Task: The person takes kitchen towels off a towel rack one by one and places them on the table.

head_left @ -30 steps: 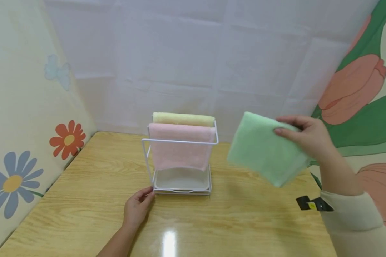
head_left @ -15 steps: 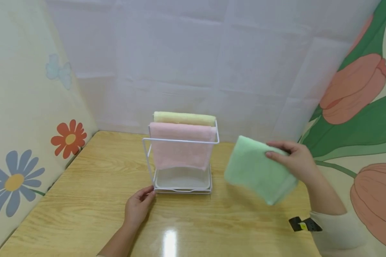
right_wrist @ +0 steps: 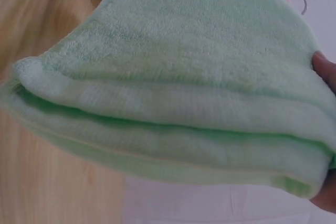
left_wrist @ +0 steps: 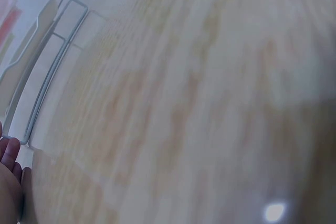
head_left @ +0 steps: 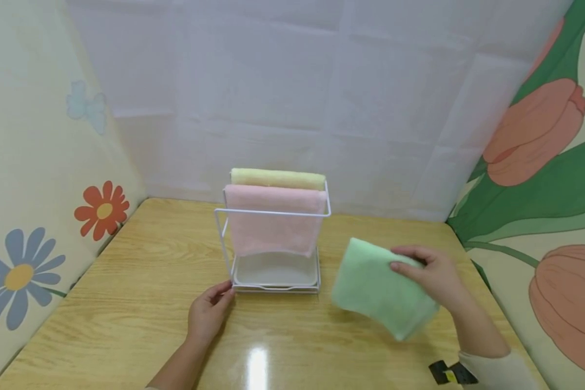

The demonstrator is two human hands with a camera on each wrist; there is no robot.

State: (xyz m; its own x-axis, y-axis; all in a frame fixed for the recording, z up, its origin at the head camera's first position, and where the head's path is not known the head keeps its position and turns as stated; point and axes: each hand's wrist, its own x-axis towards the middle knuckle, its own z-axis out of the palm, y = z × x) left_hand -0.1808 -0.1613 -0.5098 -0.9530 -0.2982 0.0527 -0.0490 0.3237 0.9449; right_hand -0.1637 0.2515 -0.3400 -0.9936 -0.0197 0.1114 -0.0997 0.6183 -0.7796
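My right hand [head_left: 429, 273] pinches a folded light green towel [head_left: 382, 287] by its upper edge, thumb on the near side. The towel hangs tilted over the table, right of a white wire rack [head_left: 273, 213]. Its stacked, folded layers [right_wrist: 173, 119] fill the right wrist view. On the rack's bars hang a pink towel [head_left: 273, 227] in front and a yellow towel [head_left: 278, 177] behind. Below them sits a white tray [head_left: 276, 271] in the rack's base. My left hand [head_left: 208, 314] holds the base's front left corner; its fingers [left_wrist: 11, 153] show at the wire in the left wrist view.
The wood-grain table [head_left: 127, 303] reaches back to a white cloth backdrop [head_left: 273, 81]. Flower-printed panels stand along the left [head_left: 24, 162] and right [head_left: 560, 216] sides. A black strap [head_left: 450, 374] is at my right cuff.
My right hand has lowered the green towel toward the table and brought it slightly left. My left hand stays at the rack's corner, and the rack has not moved.
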